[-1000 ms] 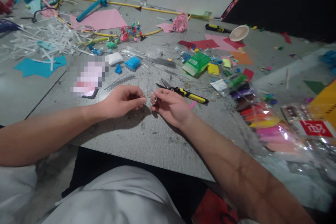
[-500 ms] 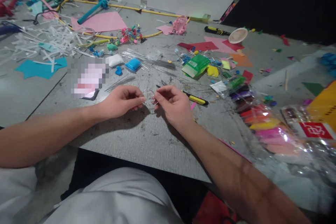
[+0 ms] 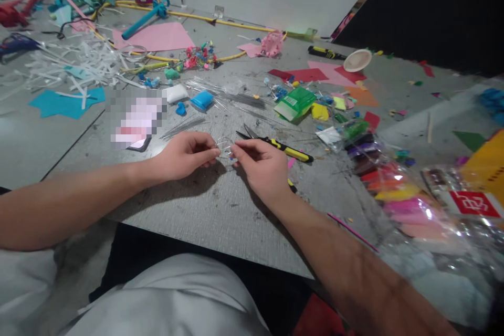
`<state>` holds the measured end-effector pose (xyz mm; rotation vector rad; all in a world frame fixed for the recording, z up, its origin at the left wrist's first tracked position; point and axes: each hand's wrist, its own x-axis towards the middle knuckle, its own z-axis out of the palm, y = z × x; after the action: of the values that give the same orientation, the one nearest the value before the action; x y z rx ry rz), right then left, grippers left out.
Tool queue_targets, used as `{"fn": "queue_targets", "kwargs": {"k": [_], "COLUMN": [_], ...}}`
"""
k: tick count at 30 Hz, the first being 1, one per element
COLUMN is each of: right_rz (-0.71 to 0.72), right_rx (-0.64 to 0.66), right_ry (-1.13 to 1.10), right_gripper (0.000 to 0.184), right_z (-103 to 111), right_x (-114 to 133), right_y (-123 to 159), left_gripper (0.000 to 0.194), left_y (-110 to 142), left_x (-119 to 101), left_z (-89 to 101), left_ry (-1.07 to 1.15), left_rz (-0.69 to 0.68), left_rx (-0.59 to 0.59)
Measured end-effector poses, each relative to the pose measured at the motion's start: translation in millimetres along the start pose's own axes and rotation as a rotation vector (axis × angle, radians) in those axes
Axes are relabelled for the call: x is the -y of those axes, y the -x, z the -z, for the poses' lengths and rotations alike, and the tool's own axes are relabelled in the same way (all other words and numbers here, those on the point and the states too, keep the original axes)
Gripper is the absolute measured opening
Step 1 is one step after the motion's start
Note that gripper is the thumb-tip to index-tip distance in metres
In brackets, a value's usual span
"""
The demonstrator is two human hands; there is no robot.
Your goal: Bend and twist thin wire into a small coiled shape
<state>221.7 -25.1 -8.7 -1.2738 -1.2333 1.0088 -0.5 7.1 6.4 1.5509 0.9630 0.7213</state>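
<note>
Between my two hands is a thin wire loop (image 3: 225,141), silvery and roughly round, held just above the grey table. My left hand (image 3: 191,153) pinches its left side between thumb and fingers. On the other side my right hand (image 3: 260,163) grips the wire with thumb and forefinger. A tiny blue speck shows by the right fingertips. Just behind my right hand lie scissors or pliers (image 3: 281,148) with black and yellow handles, partly covered by it. Straight thin wires (image 3: 185,126) lie beyond my left hand.
A phone (image 3: 139,121) lies left of the hands. Clay packets, one blue (image 3: 201,100) and one green (image 3: 295,104), lie farther back. White paper strips (image 3: 79,65) pile at the left; bagged coloured clay (image 3: 405,194) covers the right. A paper cup (image 3: 357,60) lies at the back.
My right hand has moved slightly down, uncovering more of the black and yellow tool. Both hands still hold the wire loop. The whole view has shifted a little.
</note>
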Motion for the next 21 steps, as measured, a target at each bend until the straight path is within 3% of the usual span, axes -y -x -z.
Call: {"fn": "queue_targets", "kwargs": {"k": [14,17,21], "right_rz": [0.223,0.200,0.063], "right_rx": [-0.011,0.008,0.076], "right_ry": [0.173,0.181,0.131], "right_gripper": [0.008,0.011,0.020], "right_z": [4.0,4.8,5.1], "right_x": [0.7,0.3,-4.7], "right_y": [1.9,-1.0,-7.5], "left_gripper": [0.036,0.036,0.037], "left_y": [-0.2,-0.6,-2.1], "left_x": [3.1,4.7,7.2], "left_z": [0.4,0.9,2.3], "left_ry": [-0.052,-0.053,-0.058], "left_rz": [-0.030,-0.033,-0.031], "left_rx": [-0.002,0.003,0.026]}}
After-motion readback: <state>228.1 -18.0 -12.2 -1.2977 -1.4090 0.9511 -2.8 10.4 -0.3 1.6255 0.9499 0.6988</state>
